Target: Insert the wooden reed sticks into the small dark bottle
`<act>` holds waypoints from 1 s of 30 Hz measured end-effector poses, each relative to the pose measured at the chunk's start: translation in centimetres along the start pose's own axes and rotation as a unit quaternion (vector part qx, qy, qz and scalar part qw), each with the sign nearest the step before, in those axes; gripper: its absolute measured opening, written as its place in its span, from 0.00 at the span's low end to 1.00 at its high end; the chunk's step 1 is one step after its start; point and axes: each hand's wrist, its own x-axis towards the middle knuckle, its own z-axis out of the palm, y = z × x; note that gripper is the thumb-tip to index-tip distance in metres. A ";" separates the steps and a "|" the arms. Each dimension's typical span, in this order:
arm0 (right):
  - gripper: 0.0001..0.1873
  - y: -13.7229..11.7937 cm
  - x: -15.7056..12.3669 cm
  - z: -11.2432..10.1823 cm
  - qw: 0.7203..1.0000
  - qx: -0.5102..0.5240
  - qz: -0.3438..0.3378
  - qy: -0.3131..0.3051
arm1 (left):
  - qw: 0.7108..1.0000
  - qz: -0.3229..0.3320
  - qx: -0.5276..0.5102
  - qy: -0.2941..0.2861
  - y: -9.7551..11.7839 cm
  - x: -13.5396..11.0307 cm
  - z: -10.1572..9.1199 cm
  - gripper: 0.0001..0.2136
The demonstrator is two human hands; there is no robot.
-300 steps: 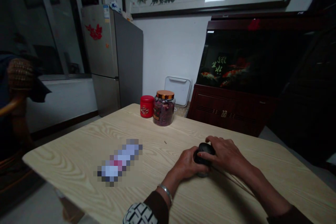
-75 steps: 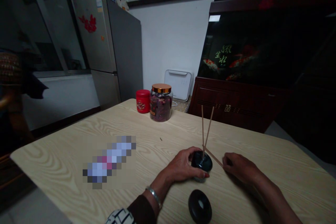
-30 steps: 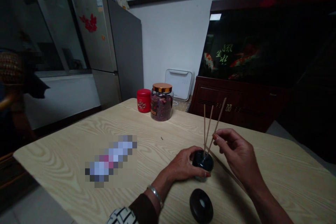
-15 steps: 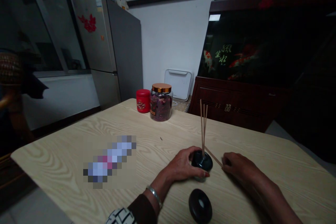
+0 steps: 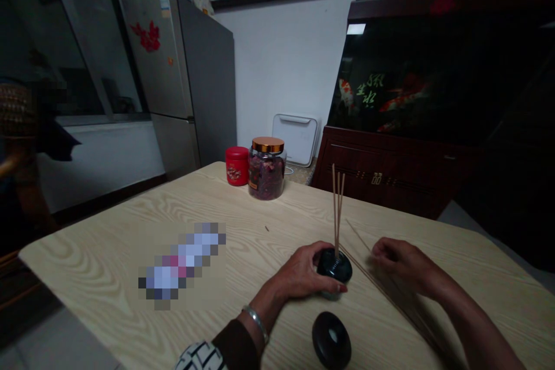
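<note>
My left hand (image 5: 306, 273) is wrapped round a small black pot (image 5: 334, 269) that stands on the pale wooden table (image 5: 130, 254). Three thin sticks (image 5: 336, 208) stand upright in the pot. My right hand (image 5: 401, 263) rests to the right of the pot, its fingers pinched on one of several loose sticks (image 5: 390, 295) lying on the table, lifting its far end a little. The pot's round black lid (image 5: 332, 340) lies nearer to me, by the front edge.
A glass jar with a copper lid (image 5: 266, 169) and a small red tin (image 5: 236, 166) stand at the table's far edge. A blurred-out flat item (image 5: 182, 263) lies left of centre. Behind stand a grey fridge (image 5: 182, 78), a white box (image 5: 295, 139) and a dark fish tank (image 5: 411, 98).
A second ago my right hand was raised, setting a third stick into the pot. It has since dropped to the table and taken hold of another loose stick. My left hand stayed on the pot.
</note>
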 end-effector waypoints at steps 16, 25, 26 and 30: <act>0.14 -10.2 -3.0 -0.9 0.870 0.309 -0.080 0.376 | 1.000 0.003 -0.014 -0.002 -0.7 0.1 0.0 0.33; 0.14 -8.4 -1.5 1.6 0.972 0.193 -0.098 0.094 | 1.000 0.019 0.015 0.002 -0.5 0.0 -0.1 0.33; 0.15 -7.9 -1.4 1.3 0.978 0.174 -0.095 0.069 | 1.000 0.018 0.015 0.001 -0.4 0.0 -0.1 0.33; 0.10 -4.3 -0.9 0.2 0.997 -0.009 -0.070 -0.015 | 1.000 0.005 -0.012 -0.003 -0.3 0.0 0.0 0.33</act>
